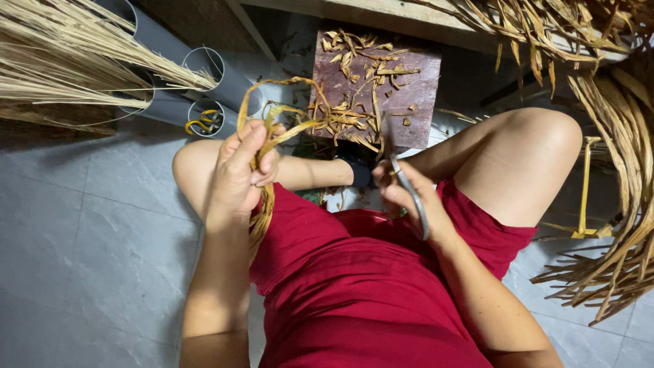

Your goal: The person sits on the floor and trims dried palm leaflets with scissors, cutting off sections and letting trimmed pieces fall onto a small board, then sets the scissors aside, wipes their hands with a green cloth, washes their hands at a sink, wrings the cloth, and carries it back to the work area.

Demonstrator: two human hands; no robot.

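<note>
Gripping a bunch of dried straw strands in my left hand, fingers closed tight round them above my left knee, I seem to be mid-trim, the looped ends arching toward the dark red board littered with cut scraps. My right hand is closed on a pair of scissors, blades pointing up near the board's near edge and apart from the strands. The next cut, I judge, calls for bringing the blades across to the loose ends while my left hand holds them taut; grey pipes lie on the tiled floor beyond.
</note>
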